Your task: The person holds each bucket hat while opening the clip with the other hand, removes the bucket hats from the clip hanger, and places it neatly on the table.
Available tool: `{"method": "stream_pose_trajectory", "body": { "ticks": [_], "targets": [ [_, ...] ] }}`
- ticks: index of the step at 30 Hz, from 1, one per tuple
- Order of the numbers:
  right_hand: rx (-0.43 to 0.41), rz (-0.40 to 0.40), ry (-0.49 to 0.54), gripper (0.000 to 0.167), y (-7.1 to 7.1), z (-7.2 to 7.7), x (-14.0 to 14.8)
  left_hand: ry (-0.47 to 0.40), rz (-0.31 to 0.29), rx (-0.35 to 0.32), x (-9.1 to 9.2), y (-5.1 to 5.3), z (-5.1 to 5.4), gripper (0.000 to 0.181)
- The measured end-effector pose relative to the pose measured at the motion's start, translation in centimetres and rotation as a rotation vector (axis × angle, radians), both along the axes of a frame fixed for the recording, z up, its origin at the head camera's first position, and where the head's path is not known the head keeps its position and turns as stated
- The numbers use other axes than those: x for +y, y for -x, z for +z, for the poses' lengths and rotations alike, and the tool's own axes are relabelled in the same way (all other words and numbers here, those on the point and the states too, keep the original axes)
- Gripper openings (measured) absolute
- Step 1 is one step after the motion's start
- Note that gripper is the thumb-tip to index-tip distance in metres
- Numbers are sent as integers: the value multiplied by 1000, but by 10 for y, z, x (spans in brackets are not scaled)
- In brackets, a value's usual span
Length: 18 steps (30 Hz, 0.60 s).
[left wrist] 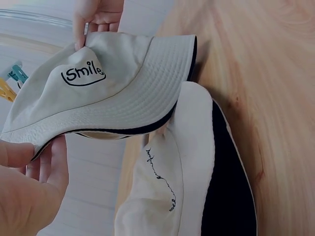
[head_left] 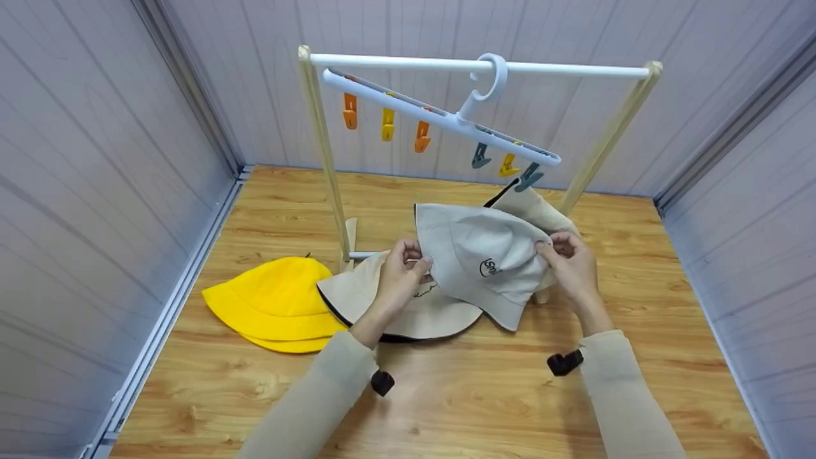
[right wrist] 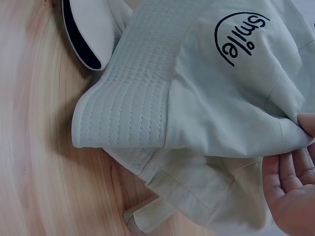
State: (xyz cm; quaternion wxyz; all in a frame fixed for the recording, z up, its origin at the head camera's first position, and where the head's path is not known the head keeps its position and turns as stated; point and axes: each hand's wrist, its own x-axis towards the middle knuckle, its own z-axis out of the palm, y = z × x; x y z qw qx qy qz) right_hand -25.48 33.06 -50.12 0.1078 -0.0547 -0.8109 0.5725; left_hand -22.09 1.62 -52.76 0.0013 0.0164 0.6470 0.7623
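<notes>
While both hands are occupied with the same grey hat (head_left: 472, 245), each one keeps a different part of it. The left hand (head_left: 399, 275) pinches the edge of the brim, with the thumb on the outer side and the fingers beneath. The right hand (head_left: 575, 273) pinches the cloth near the top of the crown. Between them the hat hangs in the air, lying on its side, so its length from brim to crown goes across the person, roughly from left to right, and the printed word "smile" looks toward the person.

Beyond and above the hat is the white hanger (head_left: 464, 125), and this is the relation which seems to me most important: the hanger is slanted in the head view, and its lower, right end, with the dark teal clip (head_left: 530, 178), is nearer to the right hand than to the left. The orange clip (head_left: 350, 112) at the other end is farther away.

Just behind the hat, under this right end, is a beige hat (head_left: 532, 207); whether the clip touches it, I cannot tell. Below the left hand, a cream hat (head_left: 437, 320) rests on the surface (head_left: 465, 408), and beside it, at the far left, lies a yellow hat (head_left: 274, 296).
</notes>
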Motion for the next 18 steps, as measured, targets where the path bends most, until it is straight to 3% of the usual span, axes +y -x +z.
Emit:
{"method": "stream_pose_trajectory", "body": {
  "ticks": [9, 18],
  "targets": [
    [-28, 15, -53, 29, -1, 10, 6, -43, -9, -19, 5, -3, 1, 19],
    [-65, 73, -112, 35, -1, 15, 15, -82, -34, -59, 9, -12, -4, 20]
  ]
}}
